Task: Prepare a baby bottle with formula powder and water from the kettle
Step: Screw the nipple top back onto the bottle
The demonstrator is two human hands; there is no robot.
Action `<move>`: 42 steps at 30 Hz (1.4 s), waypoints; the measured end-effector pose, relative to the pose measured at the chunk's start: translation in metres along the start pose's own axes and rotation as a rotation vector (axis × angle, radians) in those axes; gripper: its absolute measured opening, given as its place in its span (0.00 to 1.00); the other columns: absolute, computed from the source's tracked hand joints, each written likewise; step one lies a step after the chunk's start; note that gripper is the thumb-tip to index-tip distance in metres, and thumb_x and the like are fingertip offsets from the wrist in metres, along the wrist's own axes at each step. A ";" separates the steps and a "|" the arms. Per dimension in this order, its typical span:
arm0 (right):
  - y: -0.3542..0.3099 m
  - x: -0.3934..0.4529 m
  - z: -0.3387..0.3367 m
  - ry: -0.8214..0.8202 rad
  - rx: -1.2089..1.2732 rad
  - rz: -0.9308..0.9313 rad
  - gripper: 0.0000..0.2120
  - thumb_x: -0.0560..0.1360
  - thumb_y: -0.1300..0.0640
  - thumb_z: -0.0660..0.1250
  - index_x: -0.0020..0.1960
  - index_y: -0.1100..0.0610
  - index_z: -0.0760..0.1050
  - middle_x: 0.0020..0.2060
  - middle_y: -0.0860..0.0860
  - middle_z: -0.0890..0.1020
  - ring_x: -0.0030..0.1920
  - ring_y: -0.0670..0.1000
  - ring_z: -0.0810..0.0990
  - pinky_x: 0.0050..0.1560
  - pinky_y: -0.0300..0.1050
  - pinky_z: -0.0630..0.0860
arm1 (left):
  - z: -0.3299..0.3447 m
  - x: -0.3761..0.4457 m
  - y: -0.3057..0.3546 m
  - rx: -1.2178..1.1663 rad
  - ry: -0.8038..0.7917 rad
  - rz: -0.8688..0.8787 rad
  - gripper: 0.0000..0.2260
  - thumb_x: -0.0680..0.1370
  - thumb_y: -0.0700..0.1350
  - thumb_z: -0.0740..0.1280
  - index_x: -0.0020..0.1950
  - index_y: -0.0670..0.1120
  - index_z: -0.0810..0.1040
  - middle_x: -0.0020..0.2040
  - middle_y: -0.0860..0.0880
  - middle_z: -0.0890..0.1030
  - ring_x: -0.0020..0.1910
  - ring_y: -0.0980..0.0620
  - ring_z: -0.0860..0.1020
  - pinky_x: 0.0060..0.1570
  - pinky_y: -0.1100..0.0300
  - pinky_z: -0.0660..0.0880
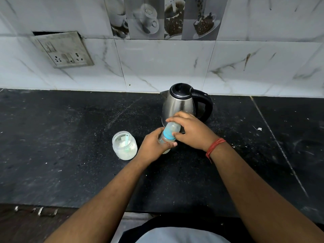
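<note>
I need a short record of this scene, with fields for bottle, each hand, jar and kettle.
bottle: tilted, above counter, blue collar, clear cap on
left hand: grips bottle body
right hand: grips bottle cap
jar: open, white powder and scoop inside, left of bottle
kettle: lid shut, behind the hands, handle to the right

No readable text or labels show anywhere.

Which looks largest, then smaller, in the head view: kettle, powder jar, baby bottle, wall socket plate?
1. Wall socket plate.
2. Kettle, close behind.
3. Powder jar.
Baby bottle: unranked, since the left hand and right hand cover much of it.
</note>
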State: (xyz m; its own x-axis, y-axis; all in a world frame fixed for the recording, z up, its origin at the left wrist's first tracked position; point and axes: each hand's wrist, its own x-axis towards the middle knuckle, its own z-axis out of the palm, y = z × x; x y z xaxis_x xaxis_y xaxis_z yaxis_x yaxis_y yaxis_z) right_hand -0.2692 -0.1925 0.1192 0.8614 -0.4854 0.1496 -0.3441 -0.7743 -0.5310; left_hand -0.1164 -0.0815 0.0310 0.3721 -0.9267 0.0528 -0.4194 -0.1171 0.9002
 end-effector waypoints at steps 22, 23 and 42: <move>-0.008 0.016 0.001 0.032 -0.006 0.046 0.24 0.77 0.59 0.71 0.72 0.52 0.73 0.64 0.50 0.76 0.64 0.52 0.75 0.67 0.44 0.70 | 0.005 0.004 0.018 0.011 0.163 0.005 0.21 0.68 0.64 0.76 0.56 0.57 0.80 0.44 0.59 0.84 0.44 0.60 0.82 0.44 0.57 0.79; -0.007 0.015 0.002 0.025 -0.004 0.050 0.25 0.77 0.58 0.71 0.74 0.52 0.72 0.65 0.50 0.75 0.65 0.52 0.74 0.69 0.46 0.70 | 0.006 0.005 0.018 0.008 0.156 0.001 0.19 0.69 0.62 0.77 0.56 0.58 0.80 0.44 0.58 0.84 0.44 0.60 0.82 0.44 0.59 0.78; 0.019 -0.030 0.019 -0.009 0.393 0.223 0.54 0.72 0.58 0.76 0.77 0.26 0.41 0.67 0.46 0.78 0.54 0.41 0.84 0.58 0.47 0.82 | 0.007 0.011 0.028 -0.263 -0.197 -0.156 0.22 0.72 0.65 0.73 0.58 0.54 0.84 0.52 0.52 0.88 0.53 0.54 0.86 0.56 0.54 0.81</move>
State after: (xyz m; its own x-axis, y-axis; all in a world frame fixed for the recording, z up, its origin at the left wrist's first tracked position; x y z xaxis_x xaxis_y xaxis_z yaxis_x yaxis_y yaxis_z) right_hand -0.2950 -0.1852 0.0887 0.7861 -0.6180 -0.0101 -0.3548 -0.4379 -0.8261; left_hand -0.1295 -0.0977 0.0538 0.2373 -0.9590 -0.1549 -0.1336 -0.1901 0.9726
